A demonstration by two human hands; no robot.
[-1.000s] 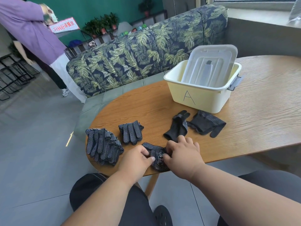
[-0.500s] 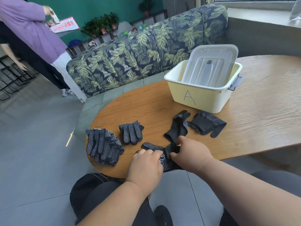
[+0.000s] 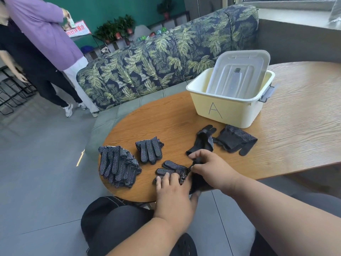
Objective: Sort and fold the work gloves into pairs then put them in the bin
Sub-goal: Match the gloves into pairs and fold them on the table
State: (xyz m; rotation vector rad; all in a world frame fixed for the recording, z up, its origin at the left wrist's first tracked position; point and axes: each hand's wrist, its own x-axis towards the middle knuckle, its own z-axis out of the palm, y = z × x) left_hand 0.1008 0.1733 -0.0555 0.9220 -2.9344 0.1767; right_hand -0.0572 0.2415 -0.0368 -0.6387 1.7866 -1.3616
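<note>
I have both forearms reaching in from the lower edge toward the near rim of the wooden table (image 3: 287, 141); my left hand (image 3: 173, 189) lies palm down on the dotted glove (image 3: 171, 168) at the table's front edge, fingers straight and close together, pressing its palm part flat while the glove's own fingers stick out to the left; my right hand (image 3: 210, 169) sits just beside it, wrist bent inward, thumb and forefinger pinching the dark cuff end of that same glove, the remaining fingers loosely curled above; the cuff fabric bunches up between the two hands and hangs a little over the table edge.

Left of my hands a folded pair (image 3: 149, 151) rests on the table, fingers pointing away from me; further left, near the rounded end, a stack of gloves (image 3: 118, 168) lies heaped; beyond my right hand two loose gloves, a narrow one (image 3: 203, 141) and a crumpled one (image 3: 234, 140), lie side by side and touching, just in front of the cream bin (image 3: 227, 111) marked A; a clear lid (image 3: 239, 72) stands tilted inside the bin, leaning on its far wall; I cannot tell whether any gloves lie in it.

Behind the table runs a leaf-print sofa (image 3: 166, 58); a person in a purple top (image 3: 42, 28) stands at far left.
</note>
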